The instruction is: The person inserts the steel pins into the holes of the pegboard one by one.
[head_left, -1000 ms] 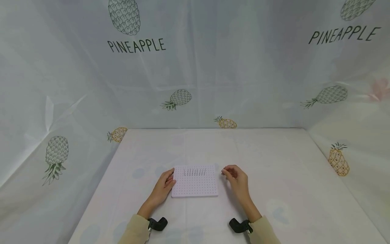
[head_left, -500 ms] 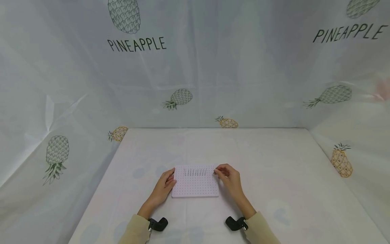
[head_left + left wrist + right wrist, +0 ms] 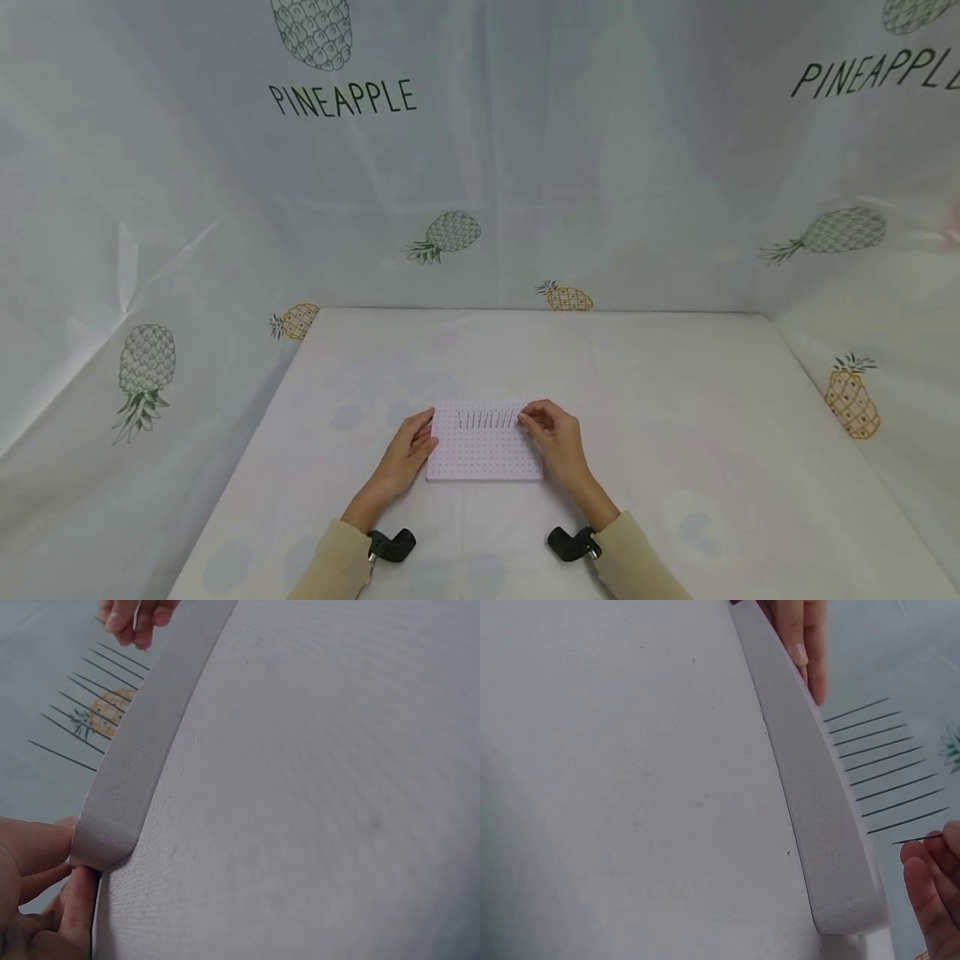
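A white board with a grid of small holes (image 3: 480, 454) lies on the table. Several thin dark needles (image 3: 487, 419) stand in a row along its far part; in the right wrist view the needle row (image 3: 885, 757) rises from the top face. My left hand (image 3: 405, 454) grips the board's left edge, and its fingers (image 3: 45, 851) pinch the corner in the left wrist view. Above the board's far right part, my right hand (image 3: 555, 433) pinches another needle (image 3: 915, 840) between thumb and fingertips. The free tip of that needle is apart from the board, beside the row's right end.
A pale cloth covers the table (image 3: 660, 400) around the board. Behind and at both sides hangs a curtain (image 3: 600, 167) printed with pineapples. Dark camera mounts (image 3: 392, 546) sit on both wrists.
My right hand has moved left from beside the board to above its far right part, carrying the needle. The left hand stays on the board's left edge. The head view has shifted slightly.
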{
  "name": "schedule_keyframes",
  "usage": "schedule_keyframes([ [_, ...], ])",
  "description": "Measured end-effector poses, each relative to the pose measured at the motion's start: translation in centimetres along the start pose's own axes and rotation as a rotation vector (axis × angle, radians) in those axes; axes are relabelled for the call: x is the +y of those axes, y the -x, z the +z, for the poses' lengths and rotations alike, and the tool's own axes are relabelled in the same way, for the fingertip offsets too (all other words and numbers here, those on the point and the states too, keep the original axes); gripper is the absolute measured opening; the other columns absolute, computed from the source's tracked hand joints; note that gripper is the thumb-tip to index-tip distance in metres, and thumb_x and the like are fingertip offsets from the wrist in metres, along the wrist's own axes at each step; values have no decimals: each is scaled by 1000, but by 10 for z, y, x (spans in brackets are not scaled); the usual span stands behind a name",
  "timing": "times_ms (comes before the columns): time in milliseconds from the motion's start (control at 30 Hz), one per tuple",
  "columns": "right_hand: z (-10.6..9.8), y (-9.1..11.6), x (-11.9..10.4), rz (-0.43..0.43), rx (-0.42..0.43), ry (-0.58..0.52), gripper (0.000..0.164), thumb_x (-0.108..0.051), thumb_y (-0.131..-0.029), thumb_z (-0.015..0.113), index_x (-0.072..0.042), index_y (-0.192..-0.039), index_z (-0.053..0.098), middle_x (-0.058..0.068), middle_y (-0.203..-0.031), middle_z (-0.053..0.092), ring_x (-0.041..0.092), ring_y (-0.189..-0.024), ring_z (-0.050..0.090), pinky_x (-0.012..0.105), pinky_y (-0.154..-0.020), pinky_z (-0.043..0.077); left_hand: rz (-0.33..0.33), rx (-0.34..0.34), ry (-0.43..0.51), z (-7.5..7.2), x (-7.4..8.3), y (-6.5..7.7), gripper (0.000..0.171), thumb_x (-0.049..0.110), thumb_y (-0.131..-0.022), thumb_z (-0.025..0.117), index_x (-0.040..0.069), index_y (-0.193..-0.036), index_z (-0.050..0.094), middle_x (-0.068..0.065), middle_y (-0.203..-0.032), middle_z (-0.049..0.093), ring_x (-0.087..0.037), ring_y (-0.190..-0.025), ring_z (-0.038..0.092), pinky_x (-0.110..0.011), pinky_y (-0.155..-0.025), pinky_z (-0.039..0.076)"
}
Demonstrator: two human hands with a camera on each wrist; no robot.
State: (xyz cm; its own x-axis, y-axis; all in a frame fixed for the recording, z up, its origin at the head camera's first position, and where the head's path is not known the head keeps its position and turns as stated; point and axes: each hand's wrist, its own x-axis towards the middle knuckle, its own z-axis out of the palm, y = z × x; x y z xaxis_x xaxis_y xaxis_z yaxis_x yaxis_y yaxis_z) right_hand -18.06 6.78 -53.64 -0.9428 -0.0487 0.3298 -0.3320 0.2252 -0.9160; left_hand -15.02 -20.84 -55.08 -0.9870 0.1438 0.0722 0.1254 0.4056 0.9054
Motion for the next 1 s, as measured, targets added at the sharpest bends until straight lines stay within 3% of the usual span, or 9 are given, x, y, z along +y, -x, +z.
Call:
schedule_keyframes([
  [300, 1, 1, 3, 23, -10, 85, 6, -4, -89, 75, -6, -92, 71, 1, -84, 69, 15, -71, 60, 19, -61, 51, 3, 15, 28, 0, 1, 1, 53, 5, -100, 58, -6, -149, 38, -25, -146, 40, -40, -130, 47, -46, -109, 41],
  [533, 2, 0, 5, -8, -3, 93, 7, -2, -88, 74, -6, -92, 70, 2, -86, 70, 15, -73, 63, 18, -62, 52, 6, 21, 45, 0, 3, 1, 54, 5, -100, 59, -6, -148, 39, -25, -146, 40, -39, -130, 48, -47, -108, 41],
  [1000, 4, 0, 10, -39, -35, 130, 8, -2, -89, 74, -9, -91, 70, 2, -87, 70, 12, -75, 64, 21, -64, 55, 9, -4, -15, 0, 2, 2, 53, 7, -102, 56, -5, -150, 36, -27, -147, 38, -40, -132, 45, -45, -110, 39],
])
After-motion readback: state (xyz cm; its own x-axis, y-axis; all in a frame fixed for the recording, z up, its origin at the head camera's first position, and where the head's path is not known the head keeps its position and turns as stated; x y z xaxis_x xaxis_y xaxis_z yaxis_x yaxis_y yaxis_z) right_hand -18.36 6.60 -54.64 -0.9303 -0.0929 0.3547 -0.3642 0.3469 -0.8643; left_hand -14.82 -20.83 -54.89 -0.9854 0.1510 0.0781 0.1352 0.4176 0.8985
